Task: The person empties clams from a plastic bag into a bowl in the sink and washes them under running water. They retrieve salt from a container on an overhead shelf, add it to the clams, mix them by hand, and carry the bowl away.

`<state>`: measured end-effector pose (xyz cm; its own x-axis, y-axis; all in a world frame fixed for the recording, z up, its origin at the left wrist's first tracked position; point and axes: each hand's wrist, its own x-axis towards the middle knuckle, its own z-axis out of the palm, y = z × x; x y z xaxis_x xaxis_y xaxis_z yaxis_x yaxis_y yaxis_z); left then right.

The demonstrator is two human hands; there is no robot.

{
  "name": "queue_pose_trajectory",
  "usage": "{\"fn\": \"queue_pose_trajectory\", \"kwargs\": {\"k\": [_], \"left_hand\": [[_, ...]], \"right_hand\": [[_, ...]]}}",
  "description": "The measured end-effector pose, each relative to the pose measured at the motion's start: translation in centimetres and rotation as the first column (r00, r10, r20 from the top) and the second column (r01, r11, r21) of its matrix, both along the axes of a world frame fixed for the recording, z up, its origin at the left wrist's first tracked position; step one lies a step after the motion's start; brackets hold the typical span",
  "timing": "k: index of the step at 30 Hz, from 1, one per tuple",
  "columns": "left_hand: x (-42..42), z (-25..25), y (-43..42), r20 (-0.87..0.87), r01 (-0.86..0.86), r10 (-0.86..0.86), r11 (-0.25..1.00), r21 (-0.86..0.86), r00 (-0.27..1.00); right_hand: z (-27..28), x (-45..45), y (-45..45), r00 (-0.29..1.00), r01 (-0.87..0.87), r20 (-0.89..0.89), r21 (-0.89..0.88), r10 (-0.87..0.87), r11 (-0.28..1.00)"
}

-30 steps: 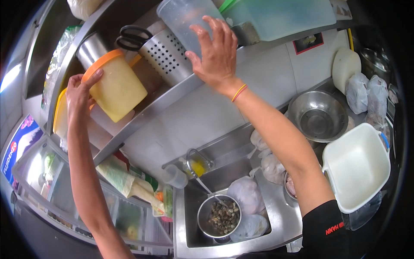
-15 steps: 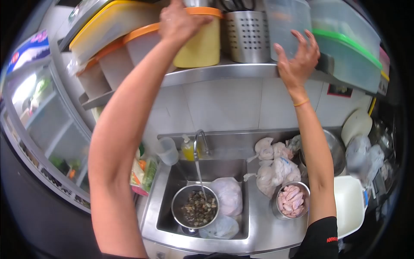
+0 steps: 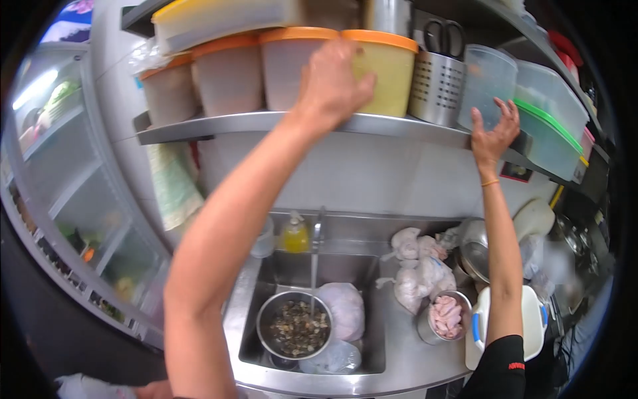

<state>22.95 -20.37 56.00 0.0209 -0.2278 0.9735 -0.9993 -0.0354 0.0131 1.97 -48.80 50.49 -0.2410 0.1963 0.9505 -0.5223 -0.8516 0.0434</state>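
Left hand [image 3: 332, 83] is raised to the shelf [image 3: 399, 126], at the near left side of a yellow canister with an orange lid [image 3: 392, 80]. The canister stands upright near the shelf's front edge, just left of a perforated steel utensil holder [image 3: 435, 86]. Motion blur obscures the fingers; whether they grip the canister or only touch it cannot be determined. Right hand [image 3: 495, 133] has its fingers spread and slightly bent, with nothing seen in its grasp, before a clear plastic container [image 3: 488, 73]; contact is not confirmed.

Handling assessment: the canister is best steadied by its walls rather than by the lid, whose seating cannot be verified. Its base should sit flat and back from the edge, since the running faucet [image 3: 319, 229] and sink [image 3: 362, 266] lie below. The right hand would do well to avoid tipping its neighbours.

Count, shelf: orange-lidded canisters, four, the yellow one rightmost; utensil holder, one; black-handled scissors [image 3: 444, 36], one.

Count, below: steel bowl of shellfish [image 3: 268, 322], one, in the sink; plastic bags [image 3: 339, 312] beside it, two; soap bottle [image 3: 296, 236], one; pot of pale meat pieces [image 3: 425, 326], one, on the desk [image 3: 405, 352]; white basin [image 3: 531, 326], one, at right. Knotted bags [image 3: 409, 286] overlap; number unsettled.
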Motion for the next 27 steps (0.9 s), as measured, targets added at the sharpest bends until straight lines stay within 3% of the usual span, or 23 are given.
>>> {"fn": "queue_pose_trajectory", "kwargs": {"k": [2, 4, 7, 11, 14, 18, 27], "left_hand": [[-0.2, -3.5, 3.3, -0.093, 0.131, -0.125, 0.989, 0.07, 0.988], [0.0, -8.1, 5.8, 0.045, 0.024, -0.024, 1.0, -0.005, 0.999], [2.4, -11.2, 9.2, 0.118, -0.056, 0.063, 0.997, -0.06, 0.991], [5.4, -10.1, 12.6, -0.142, -0.221, 0.195, 0.955, -0.198, 0.97], [7.1, -11.6, 12.9, -0.181, -0.333, 0.298, 0.919, -0.21, 0.937], [8.5, -13.8, 12.1, -0.218, -0.437, 0.418, 0.898, -0.045, 0.882], [9.3, -15.9, 13.1, -0.12, -0.417, 0.443, 0.888, 0.196, 0.888]], "right_hand": [[0.0, 0.0, 0.2, 1.0, -0.003, -0.004, 0.006, 0.003, 1.0], [0.0, -0.1, 0.1, 1.0, 0.015, -0.02, -0.008, -0.015, 1.0], [0.0, 0.1, 0.6, 1.0, 0.019, 0.003, -0.009, -0.019, 1.0], [0.1, -0.1, 0.0, 1.0, 0.019, -0.024, -0.034, -0.02, 0.999], [0.0, -0.1, 0.1, 0.999, 0.026, -0.023, -0.021, -0.026, 0.999], [0.0, -0.2, -0.7, 0.997, 0.051, -0.051, 0.011, -0.051, 0.999], [-0.4, -0.2, -0.7, 0.996, 0.03, -0.089, 0.071, -0.024, 0.997]]}}
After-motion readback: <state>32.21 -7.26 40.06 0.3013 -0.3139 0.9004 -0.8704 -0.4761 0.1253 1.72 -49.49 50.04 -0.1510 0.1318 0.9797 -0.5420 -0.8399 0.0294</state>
